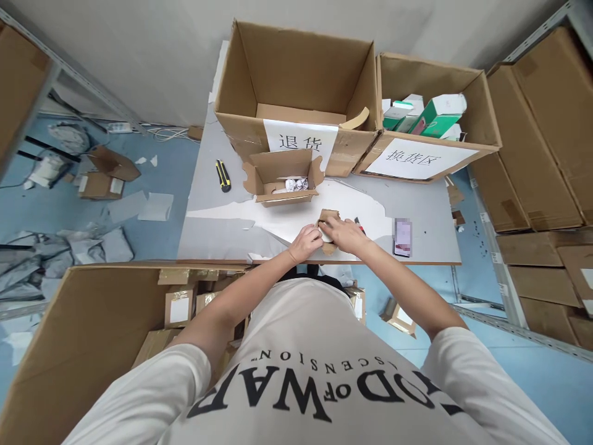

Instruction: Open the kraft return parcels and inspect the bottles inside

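Observation:
Both my hands are at a small brown cardboard box [330, 214] close to the table's front edge. My left hand [307, 243] pinches at its left side, with the fingers curled in. Over its top and right side lies my right hand [343, 235], fingers bent onto the cardboard. The hands cover most of the box, so its contents are hidden. Partly behind my right hand is a red-and-black tool [360, 226]. Just beyond, an open small carton [281, 201] holds crumpled white paper with dark print [296, 184].
A yellow-black utility knife [223, 176] lies left on the grey table [204, 238], a phone [403, 237] right. Two large cartons [241, 133] stand behind; the right one holds green-white boxes [438, 116]. Below the front edge, a big carton [92, 334] contains several parcels.

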The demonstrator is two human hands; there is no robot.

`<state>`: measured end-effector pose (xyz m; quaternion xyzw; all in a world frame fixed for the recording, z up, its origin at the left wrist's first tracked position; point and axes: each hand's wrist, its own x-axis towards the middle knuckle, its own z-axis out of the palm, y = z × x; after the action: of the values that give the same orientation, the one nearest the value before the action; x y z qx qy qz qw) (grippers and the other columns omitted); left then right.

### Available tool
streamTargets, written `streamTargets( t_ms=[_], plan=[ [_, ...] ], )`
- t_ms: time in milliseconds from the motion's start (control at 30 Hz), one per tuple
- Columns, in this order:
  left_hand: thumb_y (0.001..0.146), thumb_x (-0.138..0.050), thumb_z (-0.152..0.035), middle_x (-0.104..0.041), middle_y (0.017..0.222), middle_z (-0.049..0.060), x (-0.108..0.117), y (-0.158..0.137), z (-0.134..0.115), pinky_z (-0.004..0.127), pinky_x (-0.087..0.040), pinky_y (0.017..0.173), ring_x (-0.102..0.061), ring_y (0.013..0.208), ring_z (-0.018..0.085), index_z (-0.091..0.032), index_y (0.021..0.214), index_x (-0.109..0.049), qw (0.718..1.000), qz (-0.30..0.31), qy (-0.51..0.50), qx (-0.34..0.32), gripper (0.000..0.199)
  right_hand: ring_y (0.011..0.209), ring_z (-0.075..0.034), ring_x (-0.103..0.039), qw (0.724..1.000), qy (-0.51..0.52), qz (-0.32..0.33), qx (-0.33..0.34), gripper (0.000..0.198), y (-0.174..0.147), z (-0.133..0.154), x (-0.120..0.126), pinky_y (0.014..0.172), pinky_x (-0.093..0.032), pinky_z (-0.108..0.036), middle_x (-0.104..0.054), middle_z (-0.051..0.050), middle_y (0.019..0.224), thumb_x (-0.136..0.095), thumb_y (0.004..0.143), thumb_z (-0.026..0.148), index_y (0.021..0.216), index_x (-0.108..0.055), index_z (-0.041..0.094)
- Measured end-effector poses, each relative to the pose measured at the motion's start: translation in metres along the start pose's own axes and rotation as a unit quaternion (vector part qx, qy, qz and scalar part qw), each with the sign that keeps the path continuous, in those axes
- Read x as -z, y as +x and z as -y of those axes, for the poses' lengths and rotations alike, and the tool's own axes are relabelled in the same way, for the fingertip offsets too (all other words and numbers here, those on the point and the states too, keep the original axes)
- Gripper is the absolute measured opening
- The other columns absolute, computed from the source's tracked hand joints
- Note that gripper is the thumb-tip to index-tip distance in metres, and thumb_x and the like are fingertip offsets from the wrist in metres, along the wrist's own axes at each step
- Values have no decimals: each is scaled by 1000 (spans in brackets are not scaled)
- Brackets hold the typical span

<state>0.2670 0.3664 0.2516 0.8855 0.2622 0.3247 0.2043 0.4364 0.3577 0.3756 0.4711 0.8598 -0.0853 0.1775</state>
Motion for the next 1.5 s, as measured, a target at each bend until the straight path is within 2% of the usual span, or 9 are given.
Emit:
streamTargets(
  t_ms=[100, 233, 400, 533, 633, 733, 967, 1200, 1500],
  plan=[
    [92, -45, -22, -51, 72, 2, -1, 1, 1, 39, -45, 86, -47, 78, 17, -22, 66, -54, 999, -23, -23, 3, 28, 108, -30, -57, 999, -44, 15, -7, 40, 10, 4, 7, 80, -44, -38, -52, -21, 126, -36, 91, 10, 128, -51, 11],
    [92, -45, -26, -50, 75, 4, 1, 2, 0, 36, -45, 79, -48, 82, 19, -22, 64, -54, 997, -9, -66, 26, 30, 104, -29, -58, 996, -73, 28, 52, 32, 19, -1, 16, 79, -45, -35, -54, -19, 119, -53, 85, 14, 116, -56, 9],
    [88, -55, -37, -54, 96, 8, 3, -4, 2, 42, -47, 89, -53, 100, 23, -21, 87, -62, 987, -16, -137, 87, 17, 103, -29, -56, 996, -37, 17, 81, 63, 11, -22, 35, 69, -46, -33, -49, -17, 126, -70, 75, 36, 127, -46, 11],
    [61, -81, -53, -38, 139, 21, 2, -8, 6, 52, -39, 105, -39, 133, 34, -19, 131, -43, 962, -105, -178, 179, 87, 107, -29, -53, 995, -10, 15, 100, 70, 2, -30, 44, 72, -46, -33, -52, -15, 123, -74, 72, 35, 131, -41, 13],
    [53, -86, -52, -34, 147, 23, 0, -5, 10, 53, -36, 108, -37, 137, 36, -19, 147, -21, 949, -46, -218, 221, 119, 108, -29, -52, 993, 8, 15, 115, 71, -2, -29, 46, 74, -45, -33, -54, -14, 121, -74, 72, 31, 132, -40, 14],
    [54, -88, -46, -43, 142, 22, -2, -2, 12, 53, -35, 110, -44, 133, 36, -17, 147, -23, 948, 10, -216, 236, 117, 104, -28, -53, 993, 18, 2, 118, 67, -8, -31, 56, 72, -43, -32, -57, -14, 117, -72, 72, 32, 130, -43, 15],
    [62, -84, -39, -53, 127, 17, -1, 4, 4, 50, -42, 103, -53, 121, 32, -16, 133, -40, 958, 9, -166, 235, 87, 88, -26, -55, 993, 32, -75, 81, 54, -35, -47, 109, 64, -35, -30, -59, -12, 104, -69, 70, 41, 115, -55, 14],
    [59, -84, -30, -52, 119, 13, -7, 18, 10, 45, -48, 96, -55, 113, 30, -16, 124, -44, 963, 13, -129, 236, 77, 82, -24, -54, 989, 46, -102, 96, 53, -41, -45, 129, 63, -35, -29, -57, -12, 100, -69, 68, 38, 113, -56, 12],
    [57, -82, -23, -45, 129, 15, -15, -5, 24, 52, -39, 107, -47, 126, 34, -17, 134, -36, 941, 21, -155, 300, 90, 95, -27, -56, 961, 144, -227, 66, 54, -72, -64, 179, 77, -44, -37, -57, -9, 102, -69, 69, 40, 118, -58, 17]
  ],
)
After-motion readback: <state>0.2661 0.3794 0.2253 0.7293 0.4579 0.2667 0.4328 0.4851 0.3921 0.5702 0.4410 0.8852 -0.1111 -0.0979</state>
